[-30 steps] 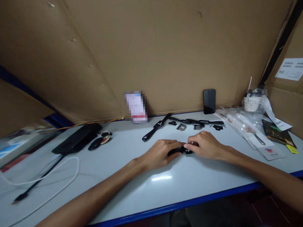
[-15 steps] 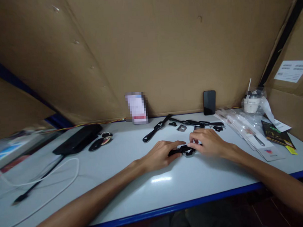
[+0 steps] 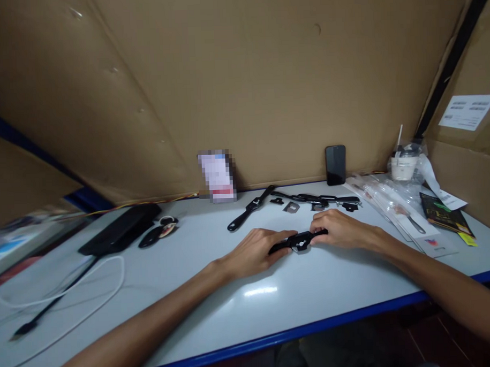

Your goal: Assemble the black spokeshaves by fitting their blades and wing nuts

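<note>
Between my hands, just above or on the grey-white table, is a black spokeshave [image 3: 300, 241] with a silvery blade plate at its middle. My left hand [image 3: 258, 251] is closed on its left handle. At the other end my right hand [image 3: 340, 231] has its curled fingers and thumb around the right handle, whose tip shows by the fingers. Beyond them lie another spokeshave [image 3: 252, 207] set slantwise and a further one [image 3: 318, 199] lying crosswise. Near these are a loose blade plate [image 3: 291, 207] and small black cap pieces, one of them a cap [image 3: 276, 201] to the left.
A phone [image 3: 335, 165] and a blurred-out screen [image 3: 218, 175] lean on the cardboard wall. Plastic-wrapped cards [image 3: 421, 233], a cup [image 3: 404, 167] and a black packet [image 3: 445, 214] are at right. At left are a black case [image 3: 122, 230], keys [image 3: 152, 235] and a white cable [image 3: 122, 279].
My right hand has shifted slightly off the spokeshave's middle to its right handle, uncovering more of the blade area. My left hand keeps its hold. The view has moved a little.
</note>
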`<state>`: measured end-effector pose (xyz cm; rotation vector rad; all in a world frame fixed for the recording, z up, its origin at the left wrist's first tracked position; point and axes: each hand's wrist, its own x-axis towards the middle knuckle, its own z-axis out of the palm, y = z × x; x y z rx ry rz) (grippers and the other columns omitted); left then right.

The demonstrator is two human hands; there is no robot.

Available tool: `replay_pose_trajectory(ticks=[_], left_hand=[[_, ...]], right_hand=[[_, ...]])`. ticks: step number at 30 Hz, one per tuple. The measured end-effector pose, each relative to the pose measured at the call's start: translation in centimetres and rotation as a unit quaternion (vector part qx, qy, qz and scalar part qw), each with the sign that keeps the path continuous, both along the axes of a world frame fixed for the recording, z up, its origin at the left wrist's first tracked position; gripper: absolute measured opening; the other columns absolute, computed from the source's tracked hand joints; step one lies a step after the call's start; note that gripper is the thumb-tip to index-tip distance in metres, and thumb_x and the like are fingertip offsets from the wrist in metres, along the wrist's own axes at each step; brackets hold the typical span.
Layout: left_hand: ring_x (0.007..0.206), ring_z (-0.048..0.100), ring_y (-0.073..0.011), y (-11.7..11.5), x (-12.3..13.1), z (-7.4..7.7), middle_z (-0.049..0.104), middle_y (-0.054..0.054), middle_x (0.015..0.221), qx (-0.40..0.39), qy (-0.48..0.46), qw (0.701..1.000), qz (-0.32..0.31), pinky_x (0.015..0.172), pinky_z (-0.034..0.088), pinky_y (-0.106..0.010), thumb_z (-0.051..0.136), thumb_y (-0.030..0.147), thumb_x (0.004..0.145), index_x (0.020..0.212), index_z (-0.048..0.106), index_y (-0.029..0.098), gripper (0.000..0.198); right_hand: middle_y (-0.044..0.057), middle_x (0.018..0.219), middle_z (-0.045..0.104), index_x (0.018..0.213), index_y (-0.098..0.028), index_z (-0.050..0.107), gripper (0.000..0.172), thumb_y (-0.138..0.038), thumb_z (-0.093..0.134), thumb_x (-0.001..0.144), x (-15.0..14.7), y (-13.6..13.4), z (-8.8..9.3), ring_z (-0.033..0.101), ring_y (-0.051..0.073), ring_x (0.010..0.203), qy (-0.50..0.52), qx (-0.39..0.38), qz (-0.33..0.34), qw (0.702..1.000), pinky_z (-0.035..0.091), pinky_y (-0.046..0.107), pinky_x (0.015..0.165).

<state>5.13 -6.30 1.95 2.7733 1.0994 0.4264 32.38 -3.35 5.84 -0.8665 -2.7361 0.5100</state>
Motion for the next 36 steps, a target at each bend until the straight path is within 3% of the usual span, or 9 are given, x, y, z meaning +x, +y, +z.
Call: replay_pose_trajectory(ticks=[15, 19, 22, 27, 36], left_hand=[[0.07, 0.071, -0.0205, 0.3, 0.0, 0.2, 0.08, -0.006, 0.091, -0.037, -0.035, 0.999, -0.01, 0.065, 0.048, -0.032, 0.05, 0.048, 0.109, 0.141, 0.066, 0.022, 0.044], [0.069, 0.071, -0.0208, 0.4, 0.1, 0.1, 0.08, -0.007, 0.091, -0.034, -0.037, 0.999, -0.01, 0.066, 0.047, -0.033, 0.049, 0.049, 0.11, 0.139, 0.067, 0.022, 0.044], [0.069, 0.071, -0.0207, 0.3, 0.1, 0.0, 0.08, -0.007, 0.09, -0.028, -0.031, 0.999, -0.006, 0.066, 0.048, -0.033, 0.05, 0.047, 0.109, 0.139, 0.066, 0.022, 0.042], [0.066, 0.069, -0.0192, 0.1, 0.3, 0.2, 0.078, -0.004, 0.081, -0.016, -0.014, 1.0, 0.0, 0.063, 0.045, -0.03, 0.051, 0.043, 0.109, 0.131, 0.07, 0.021, 0.037], [0.065, 0.07, -0.0208, 0.1, 0.5, 0.2, 0.077, -0.003, 0.079, -0.004, -0.011, 1.0, 0.005, 0.063, 0.044, -0.03, 0.051, 0.044, 0.109, 0.133, 0.068, 0.022, 0.037]], right_hand=[[0.003, 0.08, 0.067, 0.073, -0.018, 0.068, 0.02, -0.02, 0.071, 0.092, 0.0, 0.4, -0.7, 0.057, 0.016, 0.073, 0.041, -0.013, 0.011, 0.999, 0.041, 0.03, 0.071], [0.006, 0.092, 0.071, 0.087, -0.017, 0.075, 0.005, -0.017, 0.071, 0.092, -0.3, 0.0, -0.7, 0.061, 0.018, 0.082, 0.062, 0.015, -0.037, 0.997, 0.043, 0.031, 0.076], [0.006, 0.097, 0.071, 0.094, -0.017, 0.075, 0.011, -0.023, 0.067, 0.099, -1.1, -0.9, -0.8, 0.062, 0.019, 0.088, 0.09, 0.062, -0.069, 0.992, 0.044, 0.033, 0.081], [0.007, 0.096, 0.071, 0.093, -0.016, 0.072, 0.017, -0.03, 0.066, 0.102, -2.5, -2.4, -1.5, 0.061, 0.02, 0.086, 0.03, 0.108, -0.026, 0.993, 0.045, 0.033, 0.077], [0.015, 0.1, 0.074, 0.11, -0.01, 0.067, 0.026, -0.03, 0.051, 0.11, -4.5, -4.5, -1.4, 0.068, 0.028, 0.092, -0.109, 0.161, -0.115, 0.974, 0.046, 0.037, 0.076]])
